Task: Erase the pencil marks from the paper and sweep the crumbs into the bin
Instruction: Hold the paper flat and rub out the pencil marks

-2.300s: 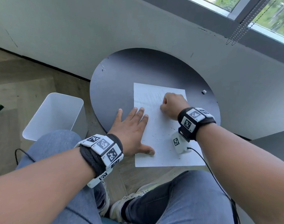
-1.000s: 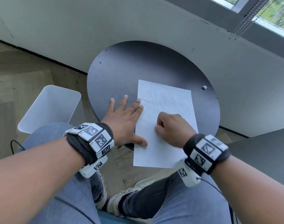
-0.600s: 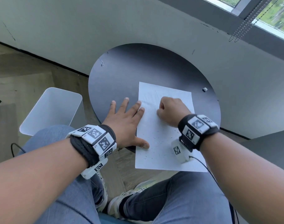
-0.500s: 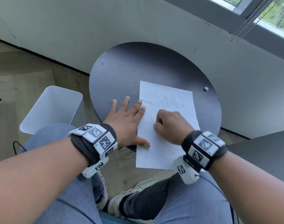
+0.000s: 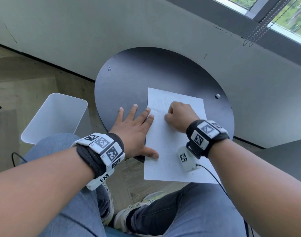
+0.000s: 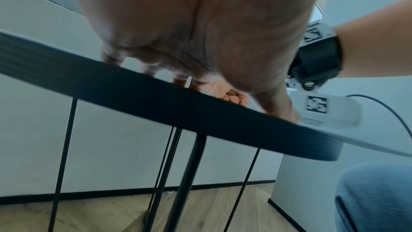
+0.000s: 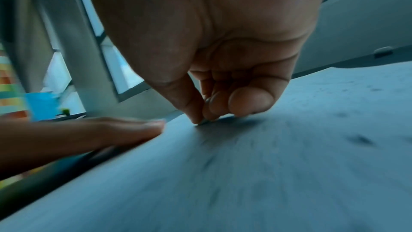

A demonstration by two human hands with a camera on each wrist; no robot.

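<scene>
A white paper [image 5: 170,161] lies on the round dark table [image 5: 146,74], its near end hanging over the rim. Faint pencil marks [image 5: 156,106] show near its far edge, and dark crumbs [image 5: 165,147] speckle the lower half. My left hand [image 5: 137,129] lies flat, fingers straight, pressing the sheet's left edge. My right hand [image 5: 167,118] is curled in a fist on the upper part of the sheet. In the right wrist view its thumb and fingers [image 7: 209,110] pinch a small eraser [image 7: 204,122], mostly hidden, against the paper [image 7: 267,174].
A white bin [image 5: 55,117] stands on the wooden floor left of the table, below its rim. A small white piece [image 5: 217,96] lies on the table at the far right. A grey wall runs close behind the table. My knees sit under the table's near edge.
My right hand has rubbed back and forth along the sheet; since half a second ago it has moved away from me toward the far marks. The left hand has stayed put.
</scene>
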